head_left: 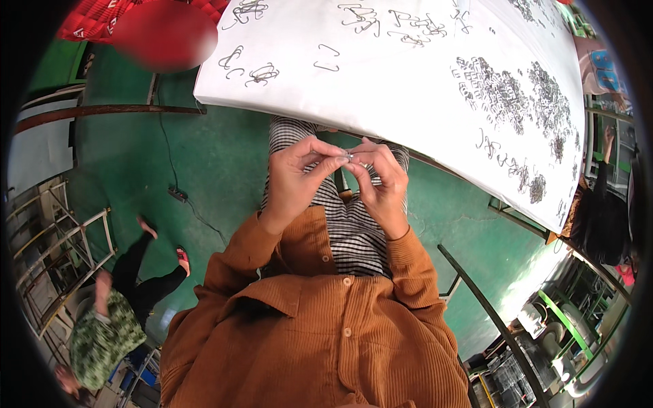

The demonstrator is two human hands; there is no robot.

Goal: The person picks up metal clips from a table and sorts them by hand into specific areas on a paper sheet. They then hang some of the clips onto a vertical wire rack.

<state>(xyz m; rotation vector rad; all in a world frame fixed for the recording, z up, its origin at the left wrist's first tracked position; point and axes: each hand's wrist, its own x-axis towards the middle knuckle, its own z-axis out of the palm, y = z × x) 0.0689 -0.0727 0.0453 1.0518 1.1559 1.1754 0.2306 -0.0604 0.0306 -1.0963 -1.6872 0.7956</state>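
Both hands meet over my lap, just off the near edge of the white table [381, 88]. Between their fingertips is a small silvery piece [350, 156], mostly covered, so its exact kind does not show. My left hand [299, 178] pinches it from the left with thumb and forefinger. From the right, my right hand [382, 178] closes thumb and fingers on the same piece. On the tabletop ahead lie two thin bent wire pieces [327, 66], apart from other small groups of bent wires [262, 73].
Dense heaps of small dark pieces [493, 92] cover the table's right part. A cable with a small black box [177, 195] runs over the green floor [224, 163] at left. Another person [109, 333] is at lower left, near metal frames [58, 238]. A metal bar [490, 319] slants at right.
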